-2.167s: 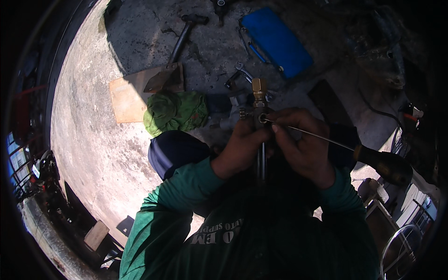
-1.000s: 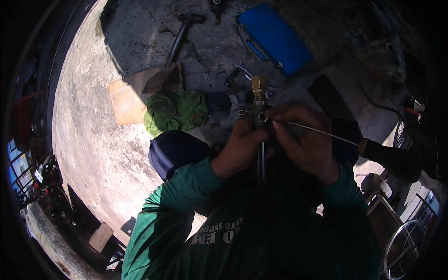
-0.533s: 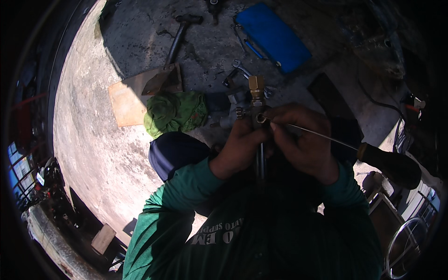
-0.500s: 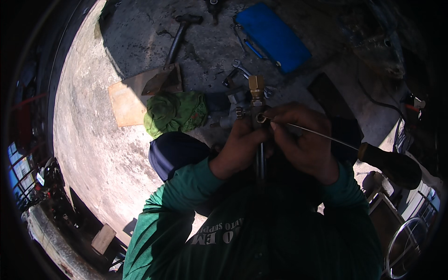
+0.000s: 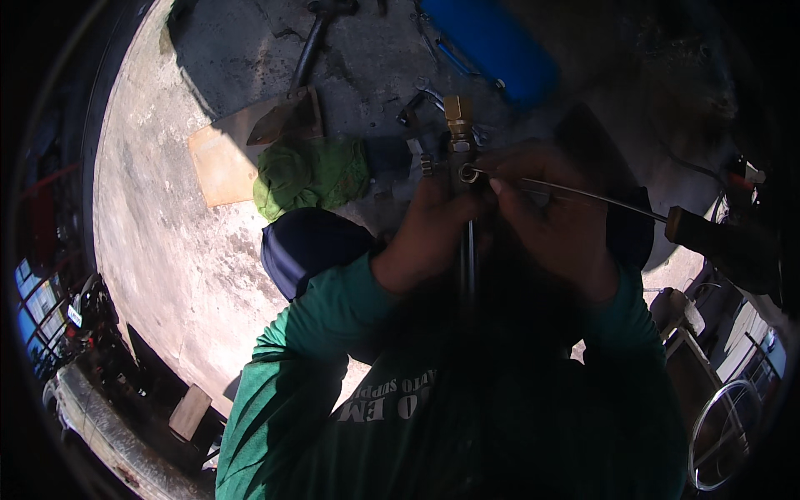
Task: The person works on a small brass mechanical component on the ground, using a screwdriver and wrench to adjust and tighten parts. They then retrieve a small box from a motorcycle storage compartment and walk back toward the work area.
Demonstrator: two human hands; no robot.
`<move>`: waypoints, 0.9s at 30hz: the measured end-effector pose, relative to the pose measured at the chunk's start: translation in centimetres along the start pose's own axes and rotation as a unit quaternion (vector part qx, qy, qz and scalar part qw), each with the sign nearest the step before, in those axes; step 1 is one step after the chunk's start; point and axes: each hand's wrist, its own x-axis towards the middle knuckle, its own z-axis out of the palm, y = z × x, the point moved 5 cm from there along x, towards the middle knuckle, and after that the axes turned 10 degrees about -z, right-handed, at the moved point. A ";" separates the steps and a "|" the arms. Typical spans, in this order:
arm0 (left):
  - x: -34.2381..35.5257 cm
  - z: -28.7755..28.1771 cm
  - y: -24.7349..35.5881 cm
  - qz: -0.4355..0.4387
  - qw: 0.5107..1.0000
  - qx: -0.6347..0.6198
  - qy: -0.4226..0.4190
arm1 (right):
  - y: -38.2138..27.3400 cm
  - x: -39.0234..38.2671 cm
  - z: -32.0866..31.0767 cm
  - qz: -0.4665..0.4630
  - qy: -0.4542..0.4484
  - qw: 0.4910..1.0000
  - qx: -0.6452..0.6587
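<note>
"What is the left hand [image 5: 429, 229] doing?"

"It's wrapped around a metal fitting [image 5: 457, 168], just below a round opening [image 5: 468, 173] in its side. The fitting is held upright in front of the person, with a brass nut [image 5: 457, 110] on its far end. A shiny rod [image 5: 470, 258] runs from under the hand back toward the chest and fades into shadow."

"And the right hand [image 5: 554, 212]?"

"Thumb and fingers pinch the thin shaft of a screwdriver-like tool [image 5: 621, 202] near its tip. The tip is at the opening; how far in, I can't make out. The dark handle [image 5: 725, 254] sticks out to the right, past the hand."

"What lies close by?"

"A dark blue trouser knee [image 5: 317, 250] beside the left forearm, with a crumpled green cloth [image 5: 312, 179] just beyond it. Some wrenches [image 5: 431, 93] lie on the floor past the brass nut."

"Farther out?"

"A flat brown board [image 5: 225, 167], partly in sun, lies on the concrete floor [image 5: 158, 242] next to the cloth. A hammer [image 5: 310, 50] points its handle end at the board's far edge. A blue case [image 5: 500, 50] lies beyond the wrenches, to their right, blurred and dim."
</note>
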 end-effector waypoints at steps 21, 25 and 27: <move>-0.3 0.0 0.4 0.005 1.000 0.009 -0.020 | 0.6 0.1 -0.2 0.026 0.011 0.997 0.068; -0.5 0.1 0.6 0.002 1.000 0.020 -0.012 | 0.1 0.2 -0.4 0.011 0.017 1.000 0.012; -0.3 0.1 0.5 0.008 1.000 0.024 -0.017 | 0.0 0.3 -0.3 0.005 0.016 1.000 0.023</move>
